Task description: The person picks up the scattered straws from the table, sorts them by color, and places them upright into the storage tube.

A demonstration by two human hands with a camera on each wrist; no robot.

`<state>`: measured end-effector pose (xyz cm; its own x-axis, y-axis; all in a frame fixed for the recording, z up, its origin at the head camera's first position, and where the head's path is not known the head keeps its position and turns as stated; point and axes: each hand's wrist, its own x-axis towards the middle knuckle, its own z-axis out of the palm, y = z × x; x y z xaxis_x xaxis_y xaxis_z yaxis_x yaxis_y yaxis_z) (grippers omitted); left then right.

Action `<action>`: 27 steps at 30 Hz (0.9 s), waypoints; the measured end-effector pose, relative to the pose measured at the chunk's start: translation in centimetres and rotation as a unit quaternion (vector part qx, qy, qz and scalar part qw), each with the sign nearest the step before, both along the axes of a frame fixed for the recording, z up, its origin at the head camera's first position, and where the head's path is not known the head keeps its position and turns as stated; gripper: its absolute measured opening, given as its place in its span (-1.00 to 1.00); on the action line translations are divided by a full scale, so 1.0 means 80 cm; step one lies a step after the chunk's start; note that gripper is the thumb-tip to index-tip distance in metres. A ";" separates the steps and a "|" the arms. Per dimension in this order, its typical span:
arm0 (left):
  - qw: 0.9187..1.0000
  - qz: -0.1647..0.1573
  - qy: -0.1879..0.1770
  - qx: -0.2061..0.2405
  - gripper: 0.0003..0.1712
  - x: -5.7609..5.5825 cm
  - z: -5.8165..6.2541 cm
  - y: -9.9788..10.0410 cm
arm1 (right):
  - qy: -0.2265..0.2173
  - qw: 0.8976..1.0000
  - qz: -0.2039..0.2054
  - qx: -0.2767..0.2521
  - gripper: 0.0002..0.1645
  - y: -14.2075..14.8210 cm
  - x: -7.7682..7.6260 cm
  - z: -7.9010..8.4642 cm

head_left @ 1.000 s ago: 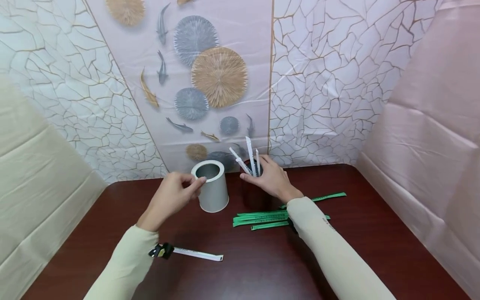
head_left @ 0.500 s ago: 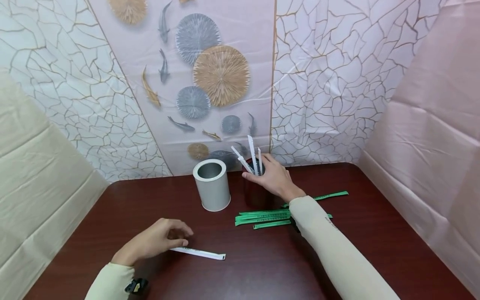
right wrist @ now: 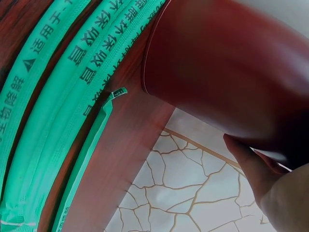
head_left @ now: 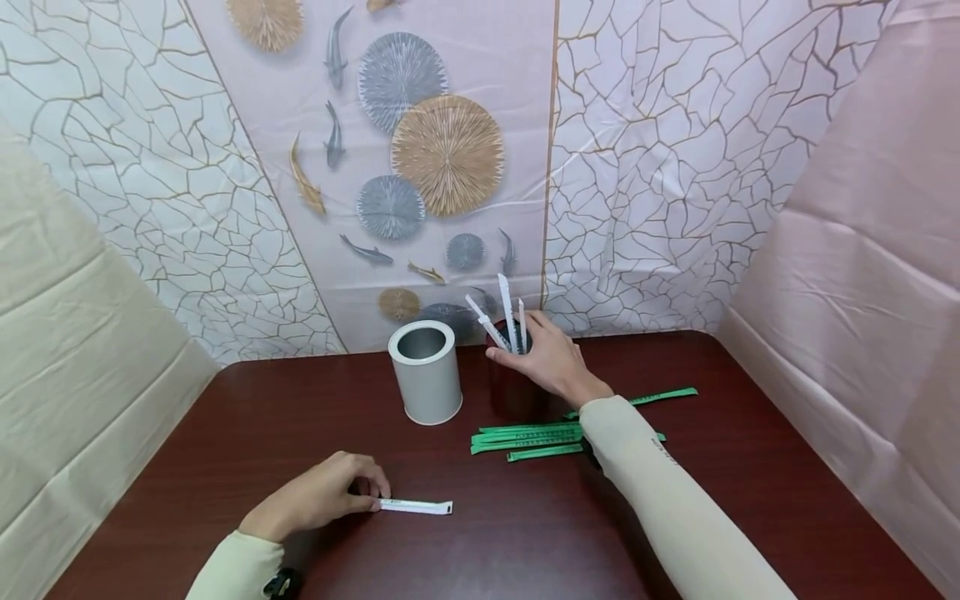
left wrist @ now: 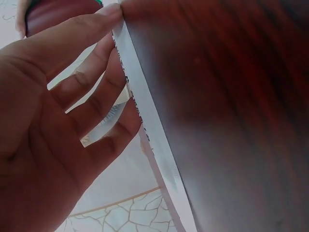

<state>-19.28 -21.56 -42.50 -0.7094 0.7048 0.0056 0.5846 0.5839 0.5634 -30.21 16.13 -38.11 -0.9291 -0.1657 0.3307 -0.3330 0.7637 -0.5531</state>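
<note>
My left hand (head_left: pixel 322 496) pinches a white wrapped straw (head_left: pixel 416 507) between thumb and fingers, low over the front of the table. In the left wrist view, the straw (left wrist: pixel 145 111) runs down past my other fingers. My right hand (head_left: pixel 551 358) grips a dark red cup (head_left: pixel 512 392) near its rim at the table's back. Several white wrapped straws (head_left: pixel 507 312) stick up out of that cup. The right wrist view shows the cup's smooth side (right wrist: pixel 207 63), with only part of my hand at the lower right.
A grey-white cup (head_left: pixel 432 390) with a wide white rim stands left of the red one. Several green wrapped straws (head_left: pixel 528 438) lie in front of the red cup, partly under my right forearm. A patterned cloth (head_left: pixel 637 167) hangs behind the dark wooden table (head_left: pixel 465 558).
My left hand has come down from beside the grey-white cup to the table and now pinches the white straw lying there. The right hand has stayed on the red cup.
</note>
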 end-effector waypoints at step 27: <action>0.955 0.057 0.208 0.202 -0.64 -0.048 0.188 0.097 | -0.004 1.000 -0.002 0.004 0.06 -0.002 0.000 0.000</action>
